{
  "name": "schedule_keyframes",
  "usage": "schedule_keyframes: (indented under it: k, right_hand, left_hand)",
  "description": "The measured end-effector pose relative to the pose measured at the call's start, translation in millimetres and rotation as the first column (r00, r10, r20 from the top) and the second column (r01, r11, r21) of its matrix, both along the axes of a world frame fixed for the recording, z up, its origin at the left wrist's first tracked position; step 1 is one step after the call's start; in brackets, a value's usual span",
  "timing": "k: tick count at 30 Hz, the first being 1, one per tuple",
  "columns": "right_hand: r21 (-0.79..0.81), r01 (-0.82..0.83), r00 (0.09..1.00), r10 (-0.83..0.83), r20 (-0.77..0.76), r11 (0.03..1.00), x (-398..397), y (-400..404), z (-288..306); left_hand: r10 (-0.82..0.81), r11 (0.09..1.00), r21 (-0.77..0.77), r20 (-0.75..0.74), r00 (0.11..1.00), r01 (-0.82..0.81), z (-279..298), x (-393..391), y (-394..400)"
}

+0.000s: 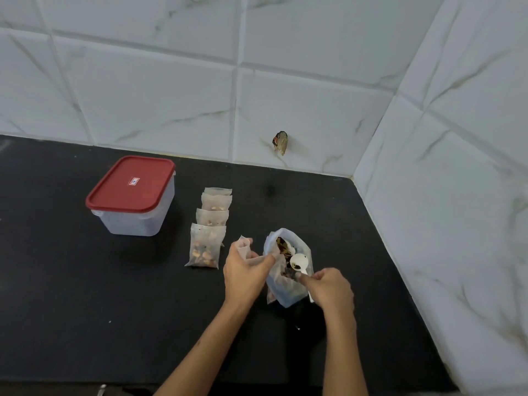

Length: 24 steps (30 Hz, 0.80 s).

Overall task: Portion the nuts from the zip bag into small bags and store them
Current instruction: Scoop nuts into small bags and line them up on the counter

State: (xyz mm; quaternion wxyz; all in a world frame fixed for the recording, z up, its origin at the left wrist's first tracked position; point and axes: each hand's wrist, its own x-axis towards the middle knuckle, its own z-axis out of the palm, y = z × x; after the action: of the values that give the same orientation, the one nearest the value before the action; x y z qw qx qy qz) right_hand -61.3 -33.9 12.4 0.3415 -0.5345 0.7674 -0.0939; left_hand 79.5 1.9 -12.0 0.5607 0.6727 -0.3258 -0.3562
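Translucent plastic zip bag of mixed nuts point(288, 270): one, standing open on the black countertop point(71, 295), between the two hands, near the corner of the white marble-patterned wall tiles point(314, 90). Left hand point(245, 274): closed on one small translucent empty bag point(246, 248), thumb reaching to the zip bag's mouth and touching its edge. Right hand point(328, 288): closed on the handle of one small white plastic spoon point(299, 262), bowl of the spoon inside the zip bag's opening, above the nuts. Filled small translucent bags point(210, 227): four, in an overlapping row just left of the left hand, running away toward the wall, nuts showing through at least three. Clear plastic rectangular container with a red lid point(131, 195): one, shut, farther left, apart from the row. Small dark object point(280, 142): one, stuck on the wall above the counter, too unclear to identify.
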Motion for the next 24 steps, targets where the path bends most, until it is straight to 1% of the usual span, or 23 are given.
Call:
schedule_keyframes:
  k: [3, 6, 8, 10, 12, 14, 17, 21, 22, 24]
  right_hand:
    - [0.011, 0.063, 0.994, -0.063, 0.087, 0.998, 1, -3, -7]
    - [0.025, 0.124, 0.975, -0.127, 0.182, 0.992, 0, -4, -8]
    - [-0.002, 0.133, 0.976, -0.130, 0.175, 0.991, -1, -6, -7]
    - [-0.031, 0.134, 0.981, -0.128, 0.148, 0.991, -1, -8, -5]
    - [-0.013, 0.121, 0.985, -0.119, 0.123, 0.993, 1, -10, -2]
    - [0.001, 0.109, 0.992, -0.108, 0.065, 0.994, 4, -11, 2]
    - [-0.037, 0.118, 0.993, -0.118, -0.009, 0.992, 1, -11, 8]
    - [-0.048, 0.057, 0.998, -0.059, -0.033, 0.997, 5, -14, 9]
    - [-0.054, 0.053, 0.998, -0.055, -0.032, 0.997, 7, -13, 7]
    - [-0.070, 0.065, 0.997, -0.067, -0.030, 0.995, 11, -10, 2]
  left_hand:
    - [0.011, 0.998, 0.056, 0.014, 1.000, -0.012, -5, 3, -1]
    - [-0.011, 0.998, 0.055, 0.027, 1.000, 0.009, -1, 8, -8]
    - [-0.024, 1.000, 0.021, 0.094, 0.995, 0.022, 8, 13, -13]
    - [-0.049, 0.998, -0.032, 0.214, 0.976, 0.057, 19, 19, -15]
    - [-0.094, 0.990, -0.073, 0.316, 0.944, 0.123, 25, 24, -16]
    - [-0.167, 0.970, -0.107, 0.352, 0.921, 0.217, 25, 30, -17]
    - [-0.222, 0.936, -0.189, 0.336, 0.916, 0.296, 19, 34, -17]
    - [-0.268, 0.893, -0.295, 0.260, 0.927, 0.341, 17, 35, -20]
    - [-0.295, 0.885, -0.310, 0.201, 0.934, 0.347, 17, 35, -21]
    - [-0.362, 0.876, -0.337, 0.012, 0.932, 0.344, 19, 36, -24]
